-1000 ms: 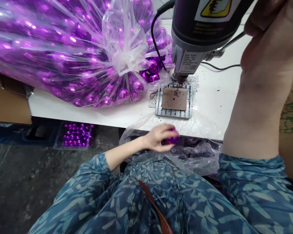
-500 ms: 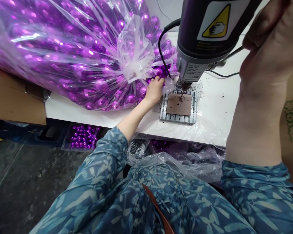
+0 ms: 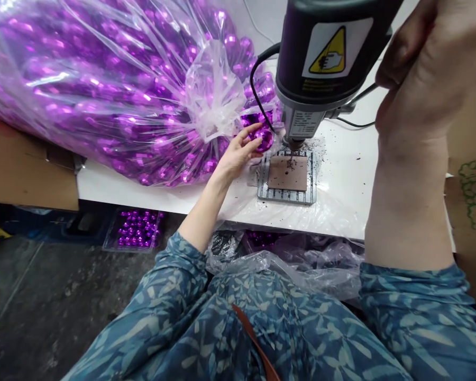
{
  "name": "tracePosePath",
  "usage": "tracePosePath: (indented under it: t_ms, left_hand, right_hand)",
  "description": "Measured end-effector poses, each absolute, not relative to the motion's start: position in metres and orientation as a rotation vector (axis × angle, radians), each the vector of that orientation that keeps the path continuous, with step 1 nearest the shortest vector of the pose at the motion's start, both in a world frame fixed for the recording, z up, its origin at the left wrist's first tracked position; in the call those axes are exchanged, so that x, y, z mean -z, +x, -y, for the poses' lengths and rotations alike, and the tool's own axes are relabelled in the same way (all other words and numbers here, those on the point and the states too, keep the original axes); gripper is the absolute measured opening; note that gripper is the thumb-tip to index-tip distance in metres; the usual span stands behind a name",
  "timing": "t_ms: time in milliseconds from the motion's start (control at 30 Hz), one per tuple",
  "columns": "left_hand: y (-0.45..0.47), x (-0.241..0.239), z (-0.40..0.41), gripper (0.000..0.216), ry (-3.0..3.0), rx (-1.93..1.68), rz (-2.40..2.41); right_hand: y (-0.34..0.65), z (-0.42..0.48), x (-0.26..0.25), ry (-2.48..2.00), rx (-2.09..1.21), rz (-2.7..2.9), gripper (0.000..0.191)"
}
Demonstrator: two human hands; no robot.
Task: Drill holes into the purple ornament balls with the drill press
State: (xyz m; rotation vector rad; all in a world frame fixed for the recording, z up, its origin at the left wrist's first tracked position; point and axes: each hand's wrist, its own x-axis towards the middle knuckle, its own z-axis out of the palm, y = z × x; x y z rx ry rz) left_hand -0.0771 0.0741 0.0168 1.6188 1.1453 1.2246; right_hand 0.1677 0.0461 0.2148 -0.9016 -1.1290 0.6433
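Observation:
My left hand (image 3: 238, 153) holds a shiny purple faceted ball (image 3: 264, 138) by the fingertips, just left of the drill bit (image 3: 292, 144). The ball comes from the mouth of a big clear plastic bag (image 3: 115, 90) packed with purple balls on the white table (image 3: 341, 180). Below the bit lies a brown pad on a metal grid plate (image 3: 287, 177), strewn with dark shavings. My right hand (image 3: 420, 63) is raised at the upper right, its fingers curled round the press lever (image 3: 360, 94) beside the grey drill head (image 3: 325, 53).
A clear plastic bag (image 3: 285, 259) with purple balls hangs under the table edge at my lap. A tray of purple balls (image 3: 137, 228) sits on the floor. Cardboard boxes stand at the left (image 3: 27, 169) and right (image 3: 470, 190). A black cable (image 3: 257, 100) hangs off the drill.
My left hand dropped a ball at the lap bag, reached up into the big bag's mouth, and now draws out another ball toward the drill bit. The right hand stayed raised.

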Motion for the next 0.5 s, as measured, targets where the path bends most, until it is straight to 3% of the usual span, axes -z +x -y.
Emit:
tracePosePath:
  t_ms: [367, 500]
  left_hand:
    - [-0.058, -0.003, -0.022, 0.054, 1.22, -1.096, -0.965]
    - [-0.054, 0.0, -0.018, 0.054, 1.107, -1.068, -0.98]
  right_hand:
    - [0.161, -0.029, -0.224, -1.015, -0.678, 1.14, 0.047]
    - [0.162, -0.031, -0.223, -0.98, -0.668, 1.158, 0.047]
